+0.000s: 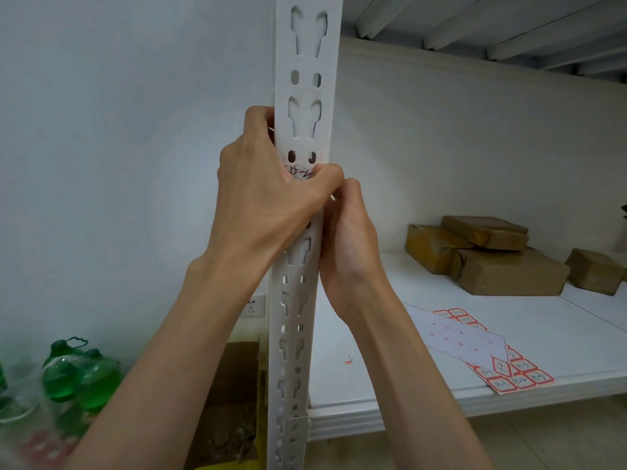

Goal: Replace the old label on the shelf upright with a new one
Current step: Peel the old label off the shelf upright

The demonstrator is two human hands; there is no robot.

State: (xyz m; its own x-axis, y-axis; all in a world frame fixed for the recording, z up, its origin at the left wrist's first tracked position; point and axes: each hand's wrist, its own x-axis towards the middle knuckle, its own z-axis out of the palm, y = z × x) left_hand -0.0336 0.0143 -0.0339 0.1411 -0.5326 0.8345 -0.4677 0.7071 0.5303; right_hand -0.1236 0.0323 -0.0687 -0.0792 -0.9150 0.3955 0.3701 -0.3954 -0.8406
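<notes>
Both hands (271,195) (346,232) clasp the upright (307,62), half-hiding its label (300,173).

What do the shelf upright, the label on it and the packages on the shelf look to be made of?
Shelf upright: likely painted metal, matt white, with punched keyhole slots.
Label: looks like paper, white with handwritten ink; both hands cover most of it.
Packages: brown cardboard or paper wrap, apparently taped; glossy patches suggest it.

My left hand (268,195) wraps the white slotted steel upright (305,79) at centre, thumb over the handwritten paper label (300,173); my right hand (349,239) touches it at four o'clock. Red-bordered sticker sheets (475,347) lie on the white shelf board (373,385), brown cardboard parcels (502,262) behind at two o'clock.
</notes>
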